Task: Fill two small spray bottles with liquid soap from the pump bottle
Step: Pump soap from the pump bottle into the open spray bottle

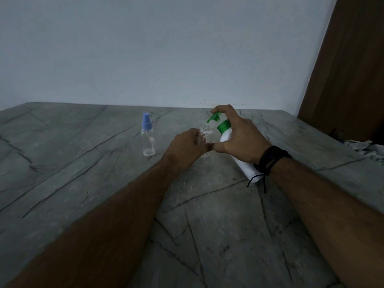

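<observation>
My right hand (239,135) grips a white pump bottle (245,166) with a green pump head, tilted to the left, a finger resting on top of the pump. Its green nozzle hangs just above the threaded open neck of a small clear spray bottle (206,135) that has no cap. My left hand (188,149) holds that clear bottle from the left side. A second small clear spray bottle (148,138) with a blue spray cap stands upright on the table, apart to the left of both hands.
The grey marble table (83,183) with dark veins meets a pale wall at the back. A brown wooden panel (349,80) stands at the right. Crumpled cloth (365,147) lies at the table's right edge.
</observation>
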`<state>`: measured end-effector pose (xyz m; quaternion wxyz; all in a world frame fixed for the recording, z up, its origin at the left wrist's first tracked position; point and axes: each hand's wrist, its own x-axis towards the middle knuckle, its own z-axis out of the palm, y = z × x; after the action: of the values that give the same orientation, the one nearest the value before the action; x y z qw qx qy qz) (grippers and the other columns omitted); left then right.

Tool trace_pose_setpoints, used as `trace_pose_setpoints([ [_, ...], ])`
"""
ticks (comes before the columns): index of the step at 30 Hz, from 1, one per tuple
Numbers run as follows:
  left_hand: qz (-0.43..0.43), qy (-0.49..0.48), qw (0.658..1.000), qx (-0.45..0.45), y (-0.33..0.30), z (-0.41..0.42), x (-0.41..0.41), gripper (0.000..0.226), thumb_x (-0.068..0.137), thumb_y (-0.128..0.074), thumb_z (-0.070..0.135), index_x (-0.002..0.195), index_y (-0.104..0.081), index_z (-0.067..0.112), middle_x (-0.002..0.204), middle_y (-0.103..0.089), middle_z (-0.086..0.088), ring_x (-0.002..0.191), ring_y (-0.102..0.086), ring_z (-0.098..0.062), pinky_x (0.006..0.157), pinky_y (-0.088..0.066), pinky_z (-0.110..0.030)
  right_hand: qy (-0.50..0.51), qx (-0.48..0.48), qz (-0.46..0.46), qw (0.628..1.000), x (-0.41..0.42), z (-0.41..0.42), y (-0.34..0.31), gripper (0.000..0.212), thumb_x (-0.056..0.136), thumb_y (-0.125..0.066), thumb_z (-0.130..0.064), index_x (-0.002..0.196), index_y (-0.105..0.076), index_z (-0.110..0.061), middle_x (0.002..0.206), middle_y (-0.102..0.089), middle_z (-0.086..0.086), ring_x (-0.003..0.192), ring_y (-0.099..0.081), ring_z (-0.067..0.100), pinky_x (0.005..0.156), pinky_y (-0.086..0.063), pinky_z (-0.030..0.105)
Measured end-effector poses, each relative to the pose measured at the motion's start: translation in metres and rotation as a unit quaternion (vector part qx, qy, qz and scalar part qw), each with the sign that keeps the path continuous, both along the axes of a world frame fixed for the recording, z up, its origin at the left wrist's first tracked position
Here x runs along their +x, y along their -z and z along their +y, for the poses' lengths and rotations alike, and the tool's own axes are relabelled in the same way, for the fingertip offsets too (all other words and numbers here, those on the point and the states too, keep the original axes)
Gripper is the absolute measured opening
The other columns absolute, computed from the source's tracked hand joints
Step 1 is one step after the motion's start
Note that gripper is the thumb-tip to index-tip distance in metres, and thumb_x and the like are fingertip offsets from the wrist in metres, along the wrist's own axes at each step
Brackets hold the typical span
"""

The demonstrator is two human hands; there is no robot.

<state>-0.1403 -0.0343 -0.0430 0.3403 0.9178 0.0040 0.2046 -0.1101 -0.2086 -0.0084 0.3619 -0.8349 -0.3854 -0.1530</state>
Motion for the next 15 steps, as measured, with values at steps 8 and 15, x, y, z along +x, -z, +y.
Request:
trace_pose_setpoints([
  [8, -0.002, 0.001, 1.0, -0.012, -0.0017, -0.0017, -0.0034, 0.051, 0.081, -0.071, 0.049, 0.118, -0.062, 0.016, 0.102, -0.069, 0.003, 0.09, -0.063, -0.013, 0.078, -0.05, -0.028, 0.002, -0.002, 0.0, 1.0, -0.0014, -0.0005, -0.0008, 0.073, 0.068, -0.082, -0.02, 0.129, -0.043, -0.031, 0.097, -0.07, -0.001, 0.076, -0.068, 0.019, 0.072, -0.058, 0.043],
  [15, -0.001, -0.002, 1.0, -0.009, -0.0006, -0.003, -0.0025, 0.046, 0.082, -0.07, 0.049, 0.113, -0.063, 0.015, 0.099, -0.07, 0.002, 0.087, -0.063, -0.013, 0.072, -0.046, -0.024, 0.0, -0.007, 0.001, 1.0, -0.0004, -0.0005, -0.0003, 0.073, 0.066, -0.083, -0.021, 0.126, -0.042, -0.032, 0.096, -0.07, 0.0, 0.076, -0.068, 0.02, 0.071, -0.059, 0.044],
])
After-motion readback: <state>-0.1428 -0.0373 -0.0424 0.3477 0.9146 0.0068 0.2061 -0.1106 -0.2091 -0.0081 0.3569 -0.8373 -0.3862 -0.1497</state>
